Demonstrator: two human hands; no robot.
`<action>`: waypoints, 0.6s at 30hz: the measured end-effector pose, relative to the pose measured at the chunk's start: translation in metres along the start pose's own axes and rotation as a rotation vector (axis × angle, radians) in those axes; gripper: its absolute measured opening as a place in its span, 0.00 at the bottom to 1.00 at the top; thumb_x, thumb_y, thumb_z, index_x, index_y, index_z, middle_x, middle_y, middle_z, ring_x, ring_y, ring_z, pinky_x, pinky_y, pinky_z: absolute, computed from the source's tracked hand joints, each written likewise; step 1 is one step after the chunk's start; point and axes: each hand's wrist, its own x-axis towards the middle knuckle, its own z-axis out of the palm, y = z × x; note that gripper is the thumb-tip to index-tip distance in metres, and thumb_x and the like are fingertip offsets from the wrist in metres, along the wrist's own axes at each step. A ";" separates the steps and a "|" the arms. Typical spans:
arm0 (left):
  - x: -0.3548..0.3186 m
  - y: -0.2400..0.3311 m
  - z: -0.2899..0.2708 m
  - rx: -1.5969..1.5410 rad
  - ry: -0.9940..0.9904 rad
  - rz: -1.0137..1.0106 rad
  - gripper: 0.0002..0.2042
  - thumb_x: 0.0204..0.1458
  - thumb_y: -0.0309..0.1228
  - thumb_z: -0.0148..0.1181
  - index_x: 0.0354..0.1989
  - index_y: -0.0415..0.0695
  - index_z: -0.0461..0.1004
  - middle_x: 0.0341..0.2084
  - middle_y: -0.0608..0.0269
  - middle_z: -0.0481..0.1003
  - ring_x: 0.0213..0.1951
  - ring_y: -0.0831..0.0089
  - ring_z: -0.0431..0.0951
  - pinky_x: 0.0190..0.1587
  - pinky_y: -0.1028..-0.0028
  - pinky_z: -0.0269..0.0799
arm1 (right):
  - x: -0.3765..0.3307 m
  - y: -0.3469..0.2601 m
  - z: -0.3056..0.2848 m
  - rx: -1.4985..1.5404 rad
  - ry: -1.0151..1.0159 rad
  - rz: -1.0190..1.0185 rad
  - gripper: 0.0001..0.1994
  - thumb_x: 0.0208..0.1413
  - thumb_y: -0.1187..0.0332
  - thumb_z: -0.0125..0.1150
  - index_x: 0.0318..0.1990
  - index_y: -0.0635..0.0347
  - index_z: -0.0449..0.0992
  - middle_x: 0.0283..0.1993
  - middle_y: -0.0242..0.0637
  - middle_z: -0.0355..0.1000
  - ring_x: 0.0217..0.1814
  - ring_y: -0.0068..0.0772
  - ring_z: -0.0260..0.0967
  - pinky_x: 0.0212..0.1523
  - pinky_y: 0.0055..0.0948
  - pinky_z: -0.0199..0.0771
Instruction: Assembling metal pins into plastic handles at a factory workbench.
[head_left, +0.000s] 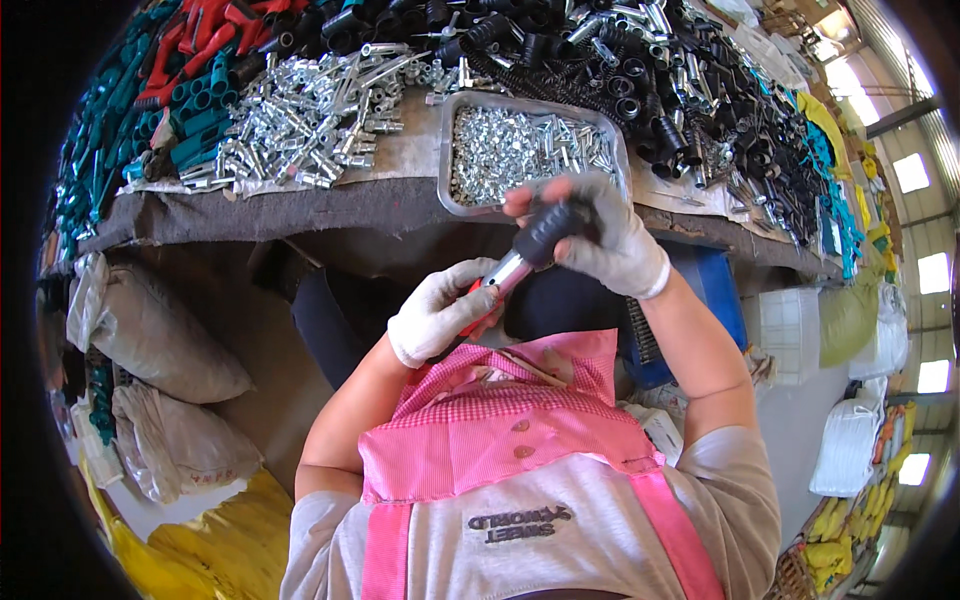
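Note:
Both my hands wear white gloves with bare fingertips, and between them, above my lap, is a red-handled tool (509,270) with a short silver metal tube. My left hand (440,315) is closed round its red end, which the fingers partly hide. A black sleeve (548,232) covers the upper end of the tube. My right hand (607,235) curls round that sleeve, its fingers slightly smeared by motion. Just beyond the right hand sits a clear plastic tray (447,178) holding small silver nuts and screws.
A cloth-covered bench (300,208) spans the far side. On it lie silver metal fittings (310,115), teal handles (205,105), red handles (205,35) and black sleeves and springs (640,95). Sacks (165,330) stand at left; a blue crate (715,300) and white crate (788,335) at right.

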 end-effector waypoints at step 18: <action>-0.021 -0.002 0.012 0.597 0.120 0.059 0.12 0.50 0.30 0.58 0.42 0.38 0.72 0.21 0.61 0.75 0.25 0.77 0.76 0.33 0.75 0.72 | -0.022 -0.052 0.011 -0.809 -0.148 0.252 0.37 0.44 0.75 0.65 0.65 0.57 0.56 0.39 0.40 0.73 0.44 0.28 0.72 0.41 0.24 0.73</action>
